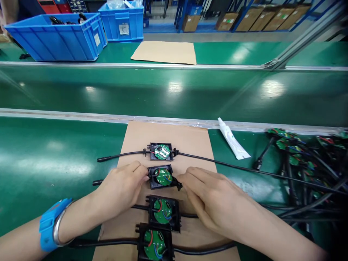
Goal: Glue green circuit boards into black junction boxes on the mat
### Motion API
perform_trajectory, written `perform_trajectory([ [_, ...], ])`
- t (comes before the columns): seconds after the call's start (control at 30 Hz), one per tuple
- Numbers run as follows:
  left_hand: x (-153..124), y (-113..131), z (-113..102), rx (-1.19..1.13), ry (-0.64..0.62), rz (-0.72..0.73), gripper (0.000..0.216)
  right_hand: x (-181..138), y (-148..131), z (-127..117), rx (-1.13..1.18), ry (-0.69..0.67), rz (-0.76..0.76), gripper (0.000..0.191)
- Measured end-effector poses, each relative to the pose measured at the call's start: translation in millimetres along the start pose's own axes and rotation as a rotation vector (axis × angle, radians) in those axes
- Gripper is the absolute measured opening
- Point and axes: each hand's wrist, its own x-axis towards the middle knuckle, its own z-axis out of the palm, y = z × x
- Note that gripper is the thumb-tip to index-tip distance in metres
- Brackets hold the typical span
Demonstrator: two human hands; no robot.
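Note:
Several small black housings with round green circuit boards and black cables lie in a column on a brown cardboard sheet [190,141]. My left hand [122,188] pinches the left edge of the second housing [161,177]. A blue wristband and a metal bangle sit on that wrist. My right hand [214,203] grips the cable fitting at the same housing's right side, fingers closed. The farthest housing [161,151] carries a white patch on its board. Nearer me lie a third housing [163,212] and a fourth housing [154,244].
A white tube [233,139] lies right of the cardboard. A tangled pile of cabled boards [304,163] fills the right side. A green conveyor belt [174,90] runs behind. Beyond it are two blue bins [59,36], a second cardboard sheet [165,52] and shelves of boxes.

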Motion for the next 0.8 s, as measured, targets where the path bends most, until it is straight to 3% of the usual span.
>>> perform_trajectory([
  [0.17, 1.7, 1.2, 3.0, 0.057, -0.017, -0.020, 0.024, 15.1, 2.3, 5.2, -0.114, -0.091, -0.015, 0.024],
  [0.4, 7.0, -1.1, -5.7, -0.151, -0.071, -0.104, 0.022, 31.2, 3.8, 6.2, -0.130, -0.243, 0.005, 0.031],
  [0.6, 10.3, 5.2, -16.3, -0.323, -0.134, -0.223, 0.021, 31.7, -2.0, 5.8, -0.096, -0.210, 0.010, 0.029],
  [0.8, 12.6, 6.6, -7.3, -0.343, -0.226, -0.263, 0.034, 29.3, -2.3, 16.9, -0.116, -0.151, -0.047, 0.025],
])
